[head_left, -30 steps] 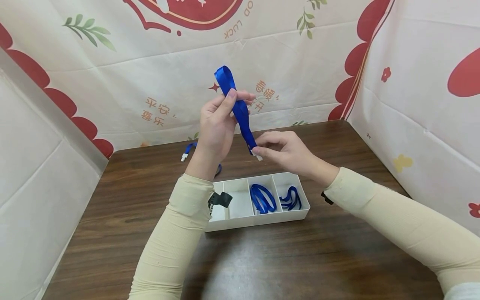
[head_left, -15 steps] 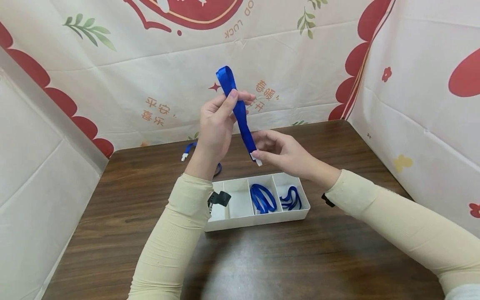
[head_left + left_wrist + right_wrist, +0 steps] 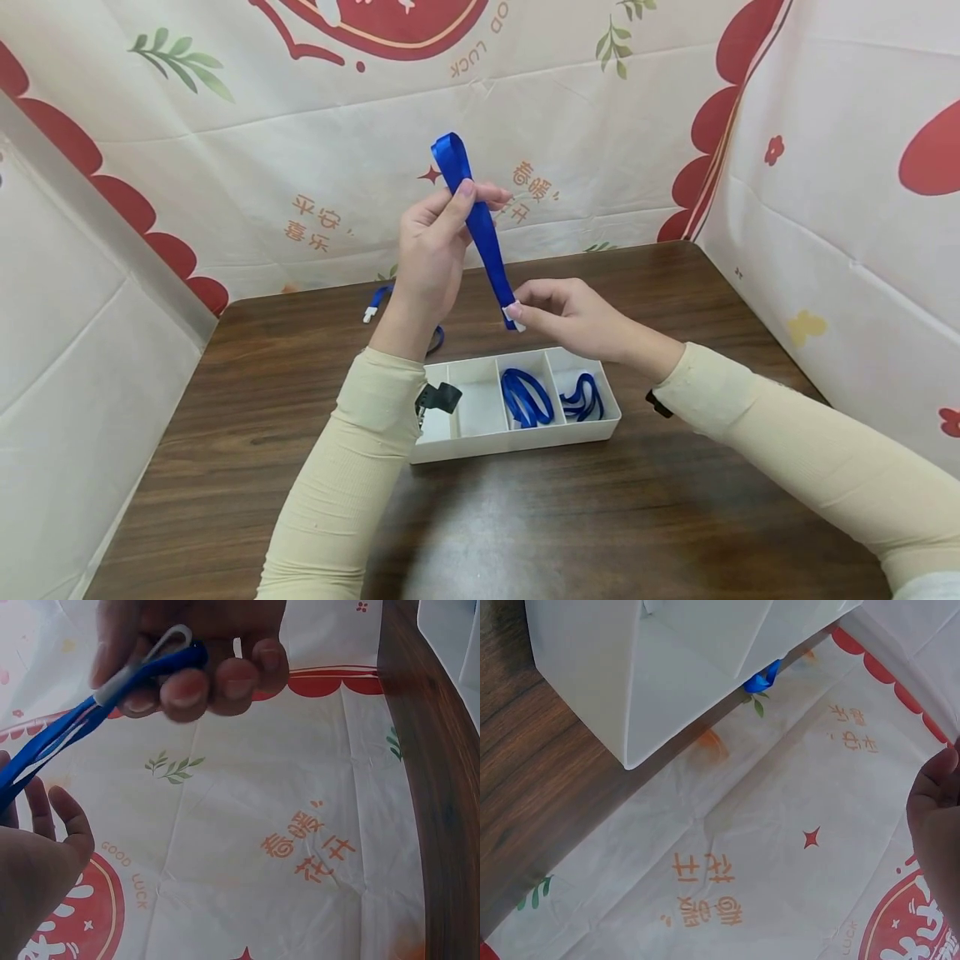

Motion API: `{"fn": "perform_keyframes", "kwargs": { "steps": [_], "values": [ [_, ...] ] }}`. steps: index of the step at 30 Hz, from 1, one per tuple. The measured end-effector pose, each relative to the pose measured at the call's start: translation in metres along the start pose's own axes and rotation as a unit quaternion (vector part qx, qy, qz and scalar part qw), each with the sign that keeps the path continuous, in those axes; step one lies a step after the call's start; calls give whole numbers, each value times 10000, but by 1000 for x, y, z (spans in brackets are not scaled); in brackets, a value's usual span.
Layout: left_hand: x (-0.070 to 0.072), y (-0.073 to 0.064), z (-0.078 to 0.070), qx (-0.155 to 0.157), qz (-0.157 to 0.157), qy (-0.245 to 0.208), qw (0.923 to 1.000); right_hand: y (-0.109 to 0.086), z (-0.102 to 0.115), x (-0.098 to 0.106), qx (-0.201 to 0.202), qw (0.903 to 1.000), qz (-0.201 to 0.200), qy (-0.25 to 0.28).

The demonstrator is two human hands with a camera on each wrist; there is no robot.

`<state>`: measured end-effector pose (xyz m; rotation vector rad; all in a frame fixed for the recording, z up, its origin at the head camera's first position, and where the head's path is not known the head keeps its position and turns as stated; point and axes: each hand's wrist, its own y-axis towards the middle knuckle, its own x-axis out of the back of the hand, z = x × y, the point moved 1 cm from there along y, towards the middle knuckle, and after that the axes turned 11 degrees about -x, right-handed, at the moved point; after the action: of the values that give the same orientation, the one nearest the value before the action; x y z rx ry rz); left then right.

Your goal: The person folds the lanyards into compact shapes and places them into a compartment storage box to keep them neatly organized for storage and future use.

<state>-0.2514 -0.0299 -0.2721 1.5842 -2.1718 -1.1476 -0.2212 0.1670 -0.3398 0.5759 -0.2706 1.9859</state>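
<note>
A folded blue lanyard [image 3: 487, 242] hangs slanted in the air above the box. My left hand [image 3: 435, 242] pinches it near its looped top, thumb in front and fingers behind. At the lower end, my right hand [image 3: 577, 317] pinches the white clip [image 3: 516, 317] between thumb and fingers. The left wrist view shows the doubled blue strands running to the white fitting [image 3: 114, 688] under the right hand's thumb and fingers. A white divided box [image 3: 517, 446] stands below. One blue lanyard [image 3: 527, 398] lies coiled in a compartment, another bundled lanyard [image 3: 583, 398] in the rightmost.
Behind the left forearm, another blue lanyard [image 3: 381, 296] with a white clip lies on the brown wooden table [image 3: 630, 517], partly hidden. A printed cloth backdrop [image 3: 360, 150] rises at the back and both sides. The left forearm covers the box's left end.
My right hand has moved slightly down, and the clip end with it, so the lanyard looks straighter. My left hand has kept nearly the same place.
</note>
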Motion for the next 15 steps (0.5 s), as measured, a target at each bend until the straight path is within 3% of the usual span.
{"fn": "perform_keyframes", "kwargs": {
  "steps": [5, 10, 15],
  "values": [
    [1, 2, -1, 106, -277, 104, 9995, -3, 2, -3, -363, 9989, -165, 257],
    [5, 10, -6, 129, -642, 615, 9960, -9, 5, -8, -725, 9966, -245, 301],
    [9, 18, -11, 109, -630, 1083, 9921, -18, 8, -14, -886, 9958, -184, 143]
  ]
}}
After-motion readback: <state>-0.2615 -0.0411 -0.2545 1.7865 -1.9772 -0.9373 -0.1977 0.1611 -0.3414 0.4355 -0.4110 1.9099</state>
